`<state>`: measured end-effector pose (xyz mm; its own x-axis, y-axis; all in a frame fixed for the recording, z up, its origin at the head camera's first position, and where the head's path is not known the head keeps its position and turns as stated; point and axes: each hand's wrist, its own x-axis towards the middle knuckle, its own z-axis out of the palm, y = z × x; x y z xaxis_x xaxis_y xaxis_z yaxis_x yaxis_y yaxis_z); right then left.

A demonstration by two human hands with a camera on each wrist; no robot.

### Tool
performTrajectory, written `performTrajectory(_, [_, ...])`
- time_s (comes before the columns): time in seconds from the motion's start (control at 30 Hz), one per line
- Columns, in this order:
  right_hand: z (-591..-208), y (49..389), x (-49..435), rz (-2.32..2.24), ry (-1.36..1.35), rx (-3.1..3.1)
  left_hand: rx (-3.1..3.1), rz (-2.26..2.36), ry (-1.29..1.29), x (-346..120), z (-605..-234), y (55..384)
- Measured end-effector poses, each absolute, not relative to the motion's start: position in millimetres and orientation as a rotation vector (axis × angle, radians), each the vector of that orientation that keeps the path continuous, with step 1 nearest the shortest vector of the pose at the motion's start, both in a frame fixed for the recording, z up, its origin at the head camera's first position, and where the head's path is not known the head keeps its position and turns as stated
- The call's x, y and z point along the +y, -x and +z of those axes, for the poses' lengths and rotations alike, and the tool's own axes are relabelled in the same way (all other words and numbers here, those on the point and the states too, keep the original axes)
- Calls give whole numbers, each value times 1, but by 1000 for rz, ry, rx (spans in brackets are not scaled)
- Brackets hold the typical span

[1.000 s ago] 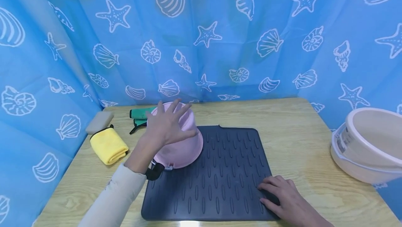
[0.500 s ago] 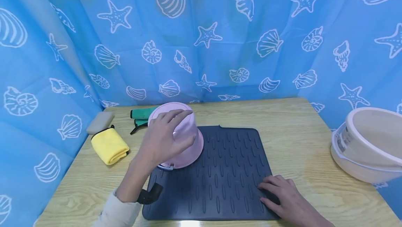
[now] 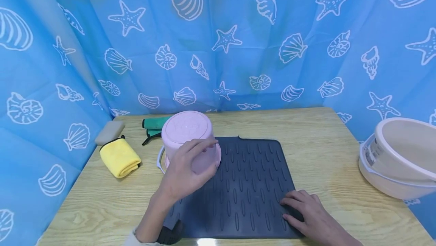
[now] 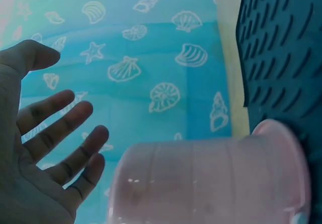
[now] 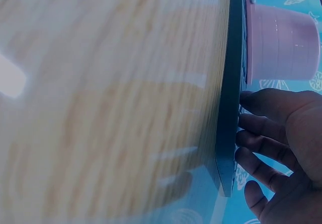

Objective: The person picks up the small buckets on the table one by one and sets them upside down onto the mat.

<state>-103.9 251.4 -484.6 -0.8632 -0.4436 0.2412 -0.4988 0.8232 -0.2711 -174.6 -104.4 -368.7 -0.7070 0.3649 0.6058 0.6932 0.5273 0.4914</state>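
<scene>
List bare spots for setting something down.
Free: wood-grain table between black ribbed mat and cream plastic tub; mat's middle, between left hand and right hand. Crowded: left rear, with upturned pink plastic bucket, black-edged green cloth, folded yellow cloth, rounded grey block.

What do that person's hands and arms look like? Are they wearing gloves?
No gloves! The left hand and right hand are both bare. On the left, there's a whitish sleeve with a small black piece next to it. On the right, no sleeve shows.
</scene>
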Motion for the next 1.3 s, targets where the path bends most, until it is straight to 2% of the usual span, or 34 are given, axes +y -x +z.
performTrajectory(0.77, [-484,104,249,493,-725,-2857,-2530,-1401,779,-77,-453,144])
performTrajectory(1.3, [-483,105,249,480,-746,-2859,-2653,-1278,791,-67,-491,142])
